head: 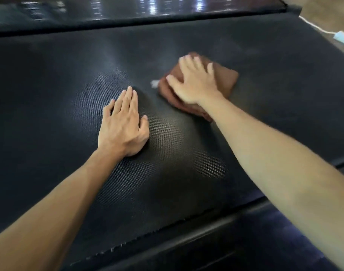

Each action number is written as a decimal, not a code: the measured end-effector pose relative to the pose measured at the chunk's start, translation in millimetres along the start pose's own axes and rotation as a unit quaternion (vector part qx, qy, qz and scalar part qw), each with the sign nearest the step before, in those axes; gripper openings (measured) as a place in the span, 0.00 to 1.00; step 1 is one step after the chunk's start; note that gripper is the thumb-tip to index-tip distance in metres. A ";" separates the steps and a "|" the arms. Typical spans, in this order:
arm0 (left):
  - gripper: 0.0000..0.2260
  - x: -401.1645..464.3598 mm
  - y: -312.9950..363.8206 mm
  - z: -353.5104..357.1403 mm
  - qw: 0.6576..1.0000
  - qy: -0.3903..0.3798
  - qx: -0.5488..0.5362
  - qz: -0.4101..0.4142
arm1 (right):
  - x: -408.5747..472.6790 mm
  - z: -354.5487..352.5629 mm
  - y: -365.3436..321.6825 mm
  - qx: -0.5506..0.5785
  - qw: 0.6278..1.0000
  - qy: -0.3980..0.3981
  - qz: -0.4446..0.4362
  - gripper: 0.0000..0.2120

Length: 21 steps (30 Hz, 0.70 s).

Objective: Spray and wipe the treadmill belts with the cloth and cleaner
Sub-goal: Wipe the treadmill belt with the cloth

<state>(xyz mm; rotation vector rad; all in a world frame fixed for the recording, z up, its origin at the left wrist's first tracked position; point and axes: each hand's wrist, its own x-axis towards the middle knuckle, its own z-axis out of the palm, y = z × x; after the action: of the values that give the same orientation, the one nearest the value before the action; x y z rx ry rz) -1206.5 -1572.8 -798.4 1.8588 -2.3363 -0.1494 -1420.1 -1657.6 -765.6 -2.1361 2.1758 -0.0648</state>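
Here the belt (167,173) fills most of the view: a dark, textured, firm surface that should give the cloth some drag. Its near edge runs from 7 to 4 o'clock along a smooth side rail (216,222); the far edge lies at 12 o'clock. Open belt extends toward 9 and 2 o'clock. The left hand (123,122) rests flat near centre, fingers straight. The right hand (194,81), fingers spread, presses flat on the cloth (227,79) toward 1 o'clock. The cloth is brown, folded, soft and light; hold it by palm pressure on top. No cleaner bottle is visible.
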 end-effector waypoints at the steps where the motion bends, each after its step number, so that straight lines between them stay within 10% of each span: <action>1: 0.37 0.1 -0.2 -0.3 1.000 0.001 0.000 0.001 | -18.8 3.5 -9.9 0.001 0.999 -0.006 -0.054 0.40; 4: 0.36 -1.5 -0.4 -1.0 1.000 0.000 -0.005 0.004 | -85.3 14.8 12.5 0.017 0.992 0.005 -0.124 0.39; 10: 0.36 -3.2 1.5 -2.2 1.000 0.002 -0.002 -0.001 | 13.4 -1.8 32.8 0.028 0.995 0.001 0.092 0.39; 16: 0.37 -1.5 0.4 -1.0 1.000 0.005 -0.006 0.004 | -55.1 12.8 -0.8 0.033 0.989 -0.005 -0.145 0.37; 21: 0.36 -2.8 2.2 -0.3 1.000 0.008 0.001 0.003 | -19.2 -1.1 57.8 0.025 0.998 0.013 0.051 0.38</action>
<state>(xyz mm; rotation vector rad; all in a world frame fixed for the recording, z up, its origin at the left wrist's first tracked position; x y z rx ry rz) -1208.0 -1569.5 -797.9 1.8473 -2.3323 -0.1315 -1477.4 -1637.3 -769.3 -2.0056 2.2677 -0.1391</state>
